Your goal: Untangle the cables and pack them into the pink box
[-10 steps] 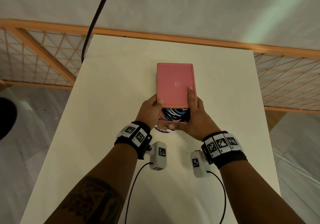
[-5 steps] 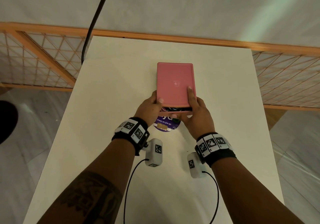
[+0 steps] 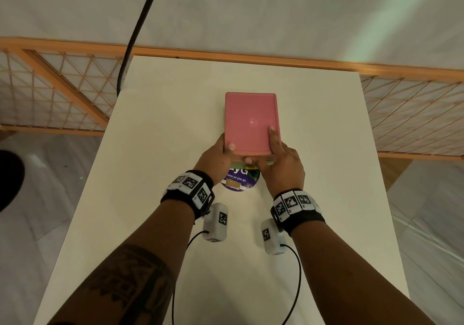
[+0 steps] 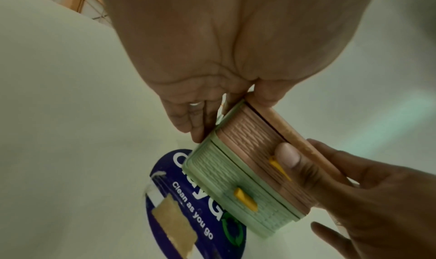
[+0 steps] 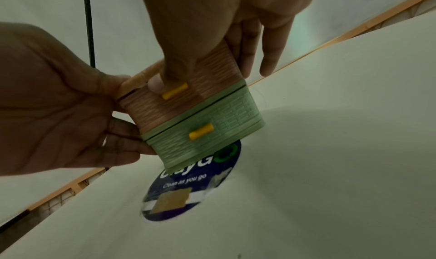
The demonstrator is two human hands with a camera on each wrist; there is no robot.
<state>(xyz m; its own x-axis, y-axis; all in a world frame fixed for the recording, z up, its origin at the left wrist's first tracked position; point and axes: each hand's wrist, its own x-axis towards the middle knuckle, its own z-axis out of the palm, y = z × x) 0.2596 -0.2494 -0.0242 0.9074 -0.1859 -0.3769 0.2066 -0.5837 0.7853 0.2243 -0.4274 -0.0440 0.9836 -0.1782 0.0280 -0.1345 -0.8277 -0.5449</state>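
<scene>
The pink box [image 3: 251, 121] stands mid-table on a green lower tier [image 4: 235, 184], and its pink drawer [image 5: 165, 106] is pushed in flush. No cables show; they are hidden inside. My left hand [image 3: 224, 150] grips the box's near left corner, thumb on the lid and fingers against the side. My right hand [image 3: 276, 154] lays its index finger flat on the lid, and its thumb [image 5: 156, 81] presses the drawer front beside the yellow handle [image 5: 174, 91]. Its other fingers stay straight along the right side.
A round blue sticker [image 3: 238, 181] lies on the white table [image 3: 326, 174] just in front of the box. A black cable [image 3: 140, 23] hangs at the far left corner. A wooden lattice fence [image 3: 50, 93] runs behind the table.
The pink drawer, open a second ago with coloured cables showing, has slid fully in under my right thumb. Both hands moved slightly forward with it.
</scene>
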